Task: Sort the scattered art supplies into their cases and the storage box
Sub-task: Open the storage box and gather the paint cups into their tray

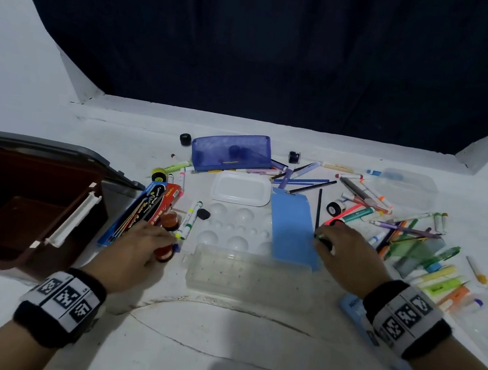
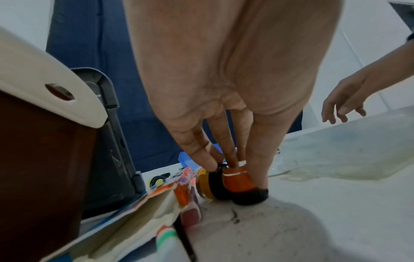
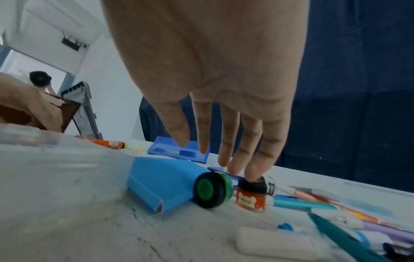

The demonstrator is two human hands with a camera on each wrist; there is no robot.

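**A:** What have your fingers got right now?

**B:** My left hand reaches down with the fingers nearly straight, tips closing on two small paint pots at once: an orange-red pot standing on its black cap, with my thumb along its far side, and a yellow pot lying on its side against it. It's a light pinch, not a firm grip yet. My right hand is spread and relaxed, with only the tips of the outer fingers resting on the black lid of another orange pot. A green-lidded pot lies on its side just beside it, against the folded blue card.

**A:** So how would you lift them well?

**B:** I'd set thumb against fingers on the lids before raising anything. Two round pots in one pinch could squirt apart, so I'd press them together or take one at a time. On the right, I'd close round the upright pot first; the one on its side looks ready to roll.

**A:** And where do they go?

**B:** Probably the brown storage box, open at the left end of the bench, beside my left hand. The pens scattered behind can wait for their cases.
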